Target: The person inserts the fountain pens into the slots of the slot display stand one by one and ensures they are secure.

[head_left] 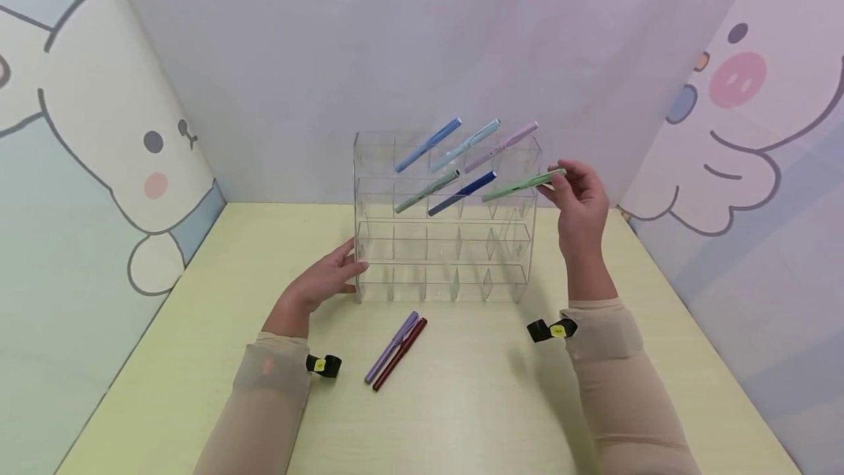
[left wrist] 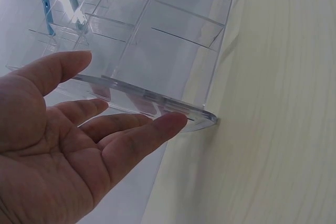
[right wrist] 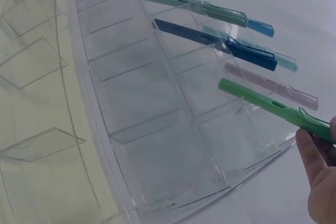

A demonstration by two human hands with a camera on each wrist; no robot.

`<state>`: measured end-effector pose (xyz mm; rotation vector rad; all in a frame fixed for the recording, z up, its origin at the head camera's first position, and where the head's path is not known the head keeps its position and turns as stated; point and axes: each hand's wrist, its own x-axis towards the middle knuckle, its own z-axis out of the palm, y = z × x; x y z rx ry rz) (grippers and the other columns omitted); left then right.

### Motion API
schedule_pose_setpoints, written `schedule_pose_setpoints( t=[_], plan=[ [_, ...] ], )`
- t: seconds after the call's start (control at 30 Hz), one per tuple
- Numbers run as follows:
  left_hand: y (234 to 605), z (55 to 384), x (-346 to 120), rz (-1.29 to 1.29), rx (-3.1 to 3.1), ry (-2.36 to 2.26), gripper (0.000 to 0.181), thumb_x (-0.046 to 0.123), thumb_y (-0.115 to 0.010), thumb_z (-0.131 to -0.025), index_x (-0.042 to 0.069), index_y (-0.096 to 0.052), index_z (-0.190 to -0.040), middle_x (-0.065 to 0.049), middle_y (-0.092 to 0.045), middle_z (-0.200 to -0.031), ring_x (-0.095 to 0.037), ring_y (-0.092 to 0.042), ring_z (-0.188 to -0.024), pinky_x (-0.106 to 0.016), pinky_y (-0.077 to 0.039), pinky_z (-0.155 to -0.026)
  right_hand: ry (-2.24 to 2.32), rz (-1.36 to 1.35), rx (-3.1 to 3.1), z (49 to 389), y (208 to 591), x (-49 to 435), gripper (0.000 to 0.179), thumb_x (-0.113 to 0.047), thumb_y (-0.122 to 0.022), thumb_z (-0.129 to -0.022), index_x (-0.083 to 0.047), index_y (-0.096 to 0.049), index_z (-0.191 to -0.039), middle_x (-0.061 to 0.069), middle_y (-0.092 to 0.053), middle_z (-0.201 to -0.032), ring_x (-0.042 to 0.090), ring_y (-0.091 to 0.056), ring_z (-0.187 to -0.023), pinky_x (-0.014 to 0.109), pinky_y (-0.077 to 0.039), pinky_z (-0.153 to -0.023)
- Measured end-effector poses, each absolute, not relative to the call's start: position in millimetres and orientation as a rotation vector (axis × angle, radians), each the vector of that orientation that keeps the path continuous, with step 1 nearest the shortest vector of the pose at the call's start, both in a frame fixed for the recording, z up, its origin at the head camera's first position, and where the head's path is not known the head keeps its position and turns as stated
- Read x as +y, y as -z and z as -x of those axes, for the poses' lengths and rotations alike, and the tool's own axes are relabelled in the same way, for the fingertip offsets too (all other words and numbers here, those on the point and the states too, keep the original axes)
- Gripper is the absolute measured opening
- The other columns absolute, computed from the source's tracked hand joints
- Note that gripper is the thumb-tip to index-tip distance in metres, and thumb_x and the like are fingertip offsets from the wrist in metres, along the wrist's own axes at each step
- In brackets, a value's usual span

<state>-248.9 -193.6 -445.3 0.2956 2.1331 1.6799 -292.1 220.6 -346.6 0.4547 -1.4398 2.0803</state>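
Note:
A clear acrylic rack (head_left: 442, 232) with tiered, divided rows stands upright on the table. My right hand (head_left: 580, 200) pinches a light green pen (head_left: 524, 185) near its clip end, at the rack's upper right; whether its lower end touches the rack I cannot tell. Left of it, a dark blue pen (head_left: 463, 193) and a grey-green pen (head_left: 427, 192) lean in the second row. The top row holds a blue pen (head_left: 428, 145), a pale blue pen (head_left: 466, 145) and a pale pink pen (head_left: 502, 146). My left hand (left wrist: 68, 145) touches the rack's left side panel with extended fingers.
On the table in front of the rack lie a purple pen (head_left: 392, 347) and a dark red pen (head_left: 400, 354), side by side. A pale wall (head_left: 435, 35) stands behind the rack, with cartoon-printed panels at left and right.

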Motion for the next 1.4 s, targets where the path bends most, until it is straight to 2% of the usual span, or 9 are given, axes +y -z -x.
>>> schedule_pose_setpoints(
  t=[0.13, 0.27, 0.4, 0.83, 1.03, 1.3, 1.4],
  plan=[
    [446, 249, -194, -0.293, 2.133, -1.685, 0.075, 0.036, -0.053, -0.102, 0.032, -0.005, -0.159, -0.016, -0.024, -0.161, -0.035, -0.035, -0.143, -0.055, -0.043, -0.106, -2.054, -0.453, -1.494, 293, 351, 215, 0.024, -0.002, -0.065, -0.092, 0.007, -0.063, -0.114, 0.02, -0.061, -0.107, 0.02, -0.064, -0.093, 0.035, -0.058, -0.086],
    [446, 249, -194, -0.295, 2.14, -1.679, 0.076, 0.037, -0.054, -0.102, 0.032, -0.004, -0.159, -0.015, -0.023, -0.161, -0.034, -0.035, -0.143, -0.054, -0.044, -0.106, -2.039, -0.451, -1.532, 293, 355, 210, 0.027, -0.001, -0.064, -0.092, 0.011, -0.061, -0.116, 0.014, -0.062, -0.104, 0.018, -0.063, -0.092, 0.033, -0.058, -0.086],
    [446, 249, -193, -0.294, 2.141, -1.678, 0.075, 0.036, -0.053, -0.102, 0.032, -0.005, -0.159, -0.015, -0.025, -0.161, -0.033, -0.035, -0.143, -0.054, -0.044, -0.106, -2.041, -0.451, -1.555, 294, 358, 205, 0.024, -0.002, -0.065, -0.092, 0.008, -0.063, -0.114, 0.011, -0.063, -0.101, 0.017, -0.063, -0.09, 0.034, -0.058, -0.086],
    [447, 249, -193, -0.273, 2.154, -1.666, 0.075, 0.034, -0.053, -0.102, 0.03, -0.005, -0.159, -0.016, -0.024, -0.161, -0.033, -0.035, -0.143, -0.053, -0.045, -0.105, -1.943, -0.489, -1.684, 296, 361, 196, 0.021, -0.004, -0.066, -0.093, 0.002, -0.068, -0.113, 0.013, -0.066, -0.104, 0.016, -0.067, -0.091, 0.03, -0.058, -0.085],
    [447, 249, -193, -0.284, 2.151, -1.673, 0.073, 0.032, -0.052, -0.103, 0.031, -0.006, -0.159, -0.015, -0.023, -0.161, -0.033, -0.035, -0.143, -0.053, -0.045, -0.105, -1.901, -0.468, -1.748, 294, 359, 195, 0.024, -0.006, -0.067, -0.092, 0.004, -0.067, -0.114, 0.015, -0.066, -0.105, 0.015, -0.068, -0.09, 0.027, -0.057, -0.084],
    [448, 249, -194, -0.272, 2.156, -1.665, 0.076, 0.037, -0.054, -0.101, 0.031, -0.004, -0.159, -0.014, -0.019, -0.163, -0.032, -0.034, -0.144, -0.053, -0.044, -0.105, -1.858, -0.435, -1.852, 288, 359, 199, 0.04, -0.01, -0.067, -0.093, -0.009, -0.059, -0.133, 0.015, -0.065, -0.113, 0.015, -0.065, -0.096, 0.022, -0.056, -0.087],
    [448, 249, -194, -0.268, 2.161, -1.664, 0.078, 0.039, -0.055, -0.101, 0.031, -0.004, -0.159, -0.015, -0.019, -0.163, -0.032, -0.033, -0.144, -0.053, -0.044, -0.105, -1.864, -0.419, -1.852, 284, 360, 201, 0.045, -0.011, -0.068, -0.093, -0.01, -0.056, -0.136, 0.012, -0.065, -0.115, 0.015, -0.066, -0.097, 0.021, -0.055, -0.087]
  ],
)
